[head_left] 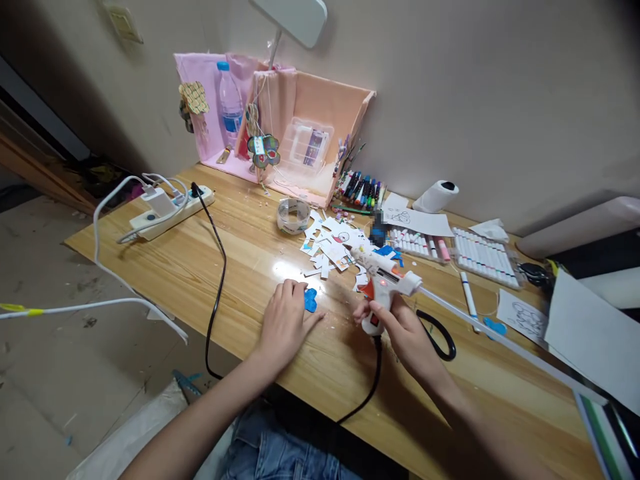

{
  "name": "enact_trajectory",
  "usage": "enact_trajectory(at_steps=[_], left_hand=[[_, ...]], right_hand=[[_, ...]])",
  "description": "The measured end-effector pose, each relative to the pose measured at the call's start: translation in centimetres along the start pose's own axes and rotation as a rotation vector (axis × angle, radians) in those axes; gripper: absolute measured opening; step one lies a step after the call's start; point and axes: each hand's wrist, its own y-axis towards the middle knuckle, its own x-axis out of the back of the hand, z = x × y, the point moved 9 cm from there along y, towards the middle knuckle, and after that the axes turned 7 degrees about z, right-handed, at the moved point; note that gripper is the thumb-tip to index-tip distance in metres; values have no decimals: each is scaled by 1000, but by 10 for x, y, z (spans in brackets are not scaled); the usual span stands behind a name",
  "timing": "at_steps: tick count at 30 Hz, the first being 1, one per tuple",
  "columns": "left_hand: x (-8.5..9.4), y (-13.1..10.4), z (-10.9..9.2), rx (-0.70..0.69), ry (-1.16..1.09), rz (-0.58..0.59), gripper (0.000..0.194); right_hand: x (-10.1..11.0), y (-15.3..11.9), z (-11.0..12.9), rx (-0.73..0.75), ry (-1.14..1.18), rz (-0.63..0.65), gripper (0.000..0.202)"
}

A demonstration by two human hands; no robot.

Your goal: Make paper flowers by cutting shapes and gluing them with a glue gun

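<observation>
My right hand (395, 323) is wrapped round the handle of a white hot glue gun (387, 283), its nozzle pointing away to the upper left. A long clear glue stick (480, 317) runs out of the gun's back end. My left hand (283, 317) rests on the wooden table, thumb spread from the fingers. Just at its fingertips lies a small blue cut-out piece (311, 301); whether the fingers press on it I cannot tell. Beyond both hands, white paper scraps (335, 243) are heaped, with a blue scrap (390, 253) among them.
A roll of clear tape (293, 217) stands behind the scraps. Marker sets (485, 257) lie at the right, near another blue piece (495, 326). A black cord (220, 267) crosses the left side from a power strip (165, 217). A pink and orange cardboard structure (330, 113) stands behind.
</observation>
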Motion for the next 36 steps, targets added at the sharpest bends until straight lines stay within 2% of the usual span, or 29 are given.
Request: enact_trajectory(at_steps=[3,6,10,12,14,17,19,24,29,36], left_hand=[[-9,7,3,-40,20,52,29],[-9,10,0,-154,-25,130,20],[-3,7,-5,-332,-82,260,22],[1,3,-6,-372,-109,286,24],[5,1,-5,-341,-112,243,20],[7,2,-1,-177,-38,102,10],[2,3,-1,-83,11,66,10],[-8,4,-5,-31,-5,112,6],[-7,2,-4,-39,-14,156,7],[-4,3,-11,-29,112,126,8]], right_hand=[[4,-12,-15,-32,19,8,33],[4,-22,-26,-61,45,28,31],[6,-33,-38,-144,44,56,33],[5,-37,-41,-182,26,73,34],[4,-39,-42,-209,8,91,33],[2,-40,-42,-216,-17,111,29],[1,-40,-40,-210,-28,117,27],[0,-43,-41,-265,-59,133,30],[-4,-48,-37,-244,-88,169,37],[-8,-51,-38,-231,-138,186,39]])
